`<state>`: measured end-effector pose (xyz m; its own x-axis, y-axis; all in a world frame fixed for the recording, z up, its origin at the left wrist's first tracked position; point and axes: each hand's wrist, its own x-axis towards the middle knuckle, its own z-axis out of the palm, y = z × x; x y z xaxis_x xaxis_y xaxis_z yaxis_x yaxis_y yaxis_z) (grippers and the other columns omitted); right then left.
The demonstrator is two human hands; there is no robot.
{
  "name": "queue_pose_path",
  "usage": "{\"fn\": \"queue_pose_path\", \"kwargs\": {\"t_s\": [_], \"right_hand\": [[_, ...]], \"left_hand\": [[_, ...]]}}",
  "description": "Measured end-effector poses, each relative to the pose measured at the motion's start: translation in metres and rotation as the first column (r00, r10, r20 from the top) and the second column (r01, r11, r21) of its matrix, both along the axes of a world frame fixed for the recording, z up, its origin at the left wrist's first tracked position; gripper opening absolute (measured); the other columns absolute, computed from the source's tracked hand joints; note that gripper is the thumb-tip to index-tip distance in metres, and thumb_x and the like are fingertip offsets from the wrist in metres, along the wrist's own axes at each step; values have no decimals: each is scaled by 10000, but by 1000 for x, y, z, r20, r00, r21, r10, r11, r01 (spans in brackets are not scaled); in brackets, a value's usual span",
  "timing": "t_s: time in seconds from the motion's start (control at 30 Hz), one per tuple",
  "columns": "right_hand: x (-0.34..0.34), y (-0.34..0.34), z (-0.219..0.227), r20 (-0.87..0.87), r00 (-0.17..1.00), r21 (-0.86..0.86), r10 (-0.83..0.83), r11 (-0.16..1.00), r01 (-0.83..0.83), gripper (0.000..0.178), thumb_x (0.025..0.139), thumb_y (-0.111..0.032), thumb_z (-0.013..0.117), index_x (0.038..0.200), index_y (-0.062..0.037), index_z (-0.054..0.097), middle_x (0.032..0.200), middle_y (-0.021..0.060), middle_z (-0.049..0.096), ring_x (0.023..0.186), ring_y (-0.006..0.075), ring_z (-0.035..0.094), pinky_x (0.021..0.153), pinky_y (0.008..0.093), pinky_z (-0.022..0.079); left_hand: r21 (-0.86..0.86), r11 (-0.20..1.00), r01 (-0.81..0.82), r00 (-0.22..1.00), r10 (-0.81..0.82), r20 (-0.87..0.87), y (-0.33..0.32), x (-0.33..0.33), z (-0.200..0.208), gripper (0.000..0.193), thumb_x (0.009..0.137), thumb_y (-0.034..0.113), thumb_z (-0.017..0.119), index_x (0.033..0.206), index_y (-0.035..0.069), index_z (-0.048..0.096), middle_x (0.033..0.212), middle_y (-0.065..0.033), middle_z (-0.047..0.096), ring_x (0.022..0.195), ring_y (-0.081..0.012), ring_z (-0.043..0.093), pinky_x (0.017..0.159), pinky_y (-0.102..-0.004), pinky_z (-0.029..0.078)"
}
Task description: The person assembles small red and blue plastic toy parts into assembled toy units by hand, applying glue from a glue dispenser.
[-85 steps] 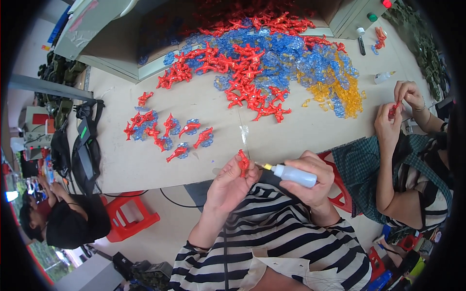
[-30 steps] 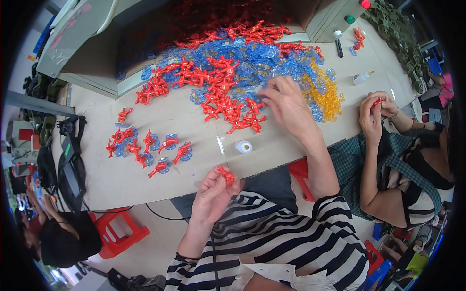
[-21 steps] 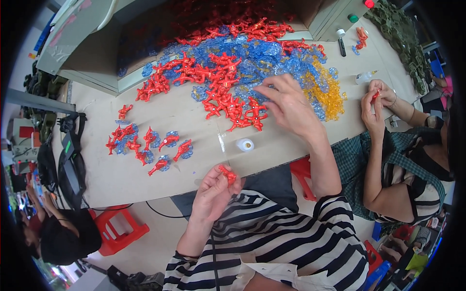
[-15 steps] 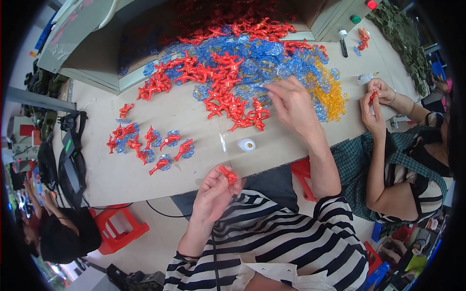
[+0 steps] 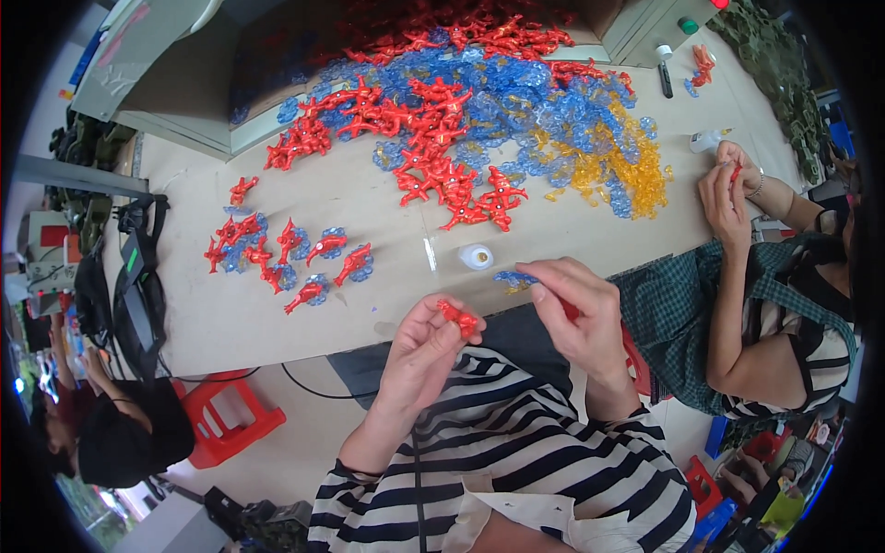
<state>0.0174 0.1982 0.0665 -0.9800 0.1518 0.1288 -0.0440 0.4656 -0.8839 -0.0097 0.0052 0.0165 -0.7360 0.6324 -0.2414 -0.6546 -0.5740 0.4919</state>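
My left hand (image 5: pixel 417 358) is closed round a small red plastic figure (image 5: pixel 457 318), held above the table's front edge. Close on its right, my right hand (image 5: pixel 583 313) pinches a clear blue plastic piece (image 5: pixel 513 278) with a yellowish patch, between thumb and forefinger. The two parts are apart. Behind my hands stands a small white bottle (image 5: pixel 476 257). Farther back lies a heap of red figures (image 5: pixel 433 138), blue clear pieces (image 5: pixel 502 106) and small yellow clear pieces (image 5: pixel 636 175). On the left, several red figures sit on blue pieces (image 5: pixel 290 241) in a loose group.
A grey box-like cabinet (image 5: pixel 180 101) frames the back of the table (image 5: pixel 198 318). At the right a co-worker's hands (image 5: pixel 728 194) hold a small red part beside another white bottle (image 5: pixel 708 140). A marker (image 5: pixel 666 74) lies at the back right. A red stool (image 5: pixel 230 419) stands at left.
My right hand has come back from the heap toward me, bringing a blue piece beside my left hand. My left hand has shifted slightly right and up with the red figure.
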Motion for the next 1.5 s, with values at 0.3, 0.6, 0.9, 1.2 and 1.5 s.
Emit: {"fn": "queue_pose_path", "kwargs": {"t_s": [0.3, 0.6, 0.9, 1.2, 1.5], "right_hand": [[14, -24, -23, -286, 948, 77, 136, 990, -119, 334, 704, 43, 672, 1029, 66, 597, 990, 197, 616, 808, 261, 630, 691, 319, 507], [16, -13, -39, 193, 949, -854, 249, 519, 38, 274, 741, 88, 638, 1009, 42, 612, 999, 109, 598, 803, 121, 591, 716, 216, 469], [16, -10, -38, 44, 972, -673, 230, 726, -142, 240, 706, 97, 651, 928, 10, 676, 871, 101, 628, 788, 140, 599, 694, 231, 473], [18, -13, -35, 38, 975, -591, 220, 792, -156, 252, 683, 90, 676, 919, 2, 679, 863, 101, 631, 758, 130, 604, 661, 222, 476], [24, -25, -31, -60, 989, -394, 132, 908, -145, 250, 667, 64, 702, 906, -6, 675, 850, 98, 639, 720, 140, 609, 619, 233, 479]], "left_hand": [[57, 998, -18, 996, 13, 92, 3, 2, 5, 212, 888, 88, 531, 1086, 29, 486, 1012, -103, 579, 970, -210, 572, 849, -346, 465], [-33, 999, -9, 991, 4, -133, 2, 4, 2, 189, 830, 5, 592, 1005, 8, 519, 1013, -119, 569, 892, -166, 571, 788, -286, 486], [-164, 972, -166, 914, 89, -396, -1, 2, -2, 118, 810, -59, 581, 908, 3, 562, 1022, -132, 549, 963, -171, 548, 837, -277, 470], [-225, 946, -233, 848, 85, -524, -1, 2, -2, 97, 827, -52, 553, 911, -13, 581, 1008, -146, 570, 919, -179, 559, 778, -267, 488], [-284, 917, -282, 752, 28, -659, -2, -1, -2, 101, 810, -62, 561, 882, -10, 609, 958, -153, 613, 835, -184, 572, 696, -272, 489]]}}
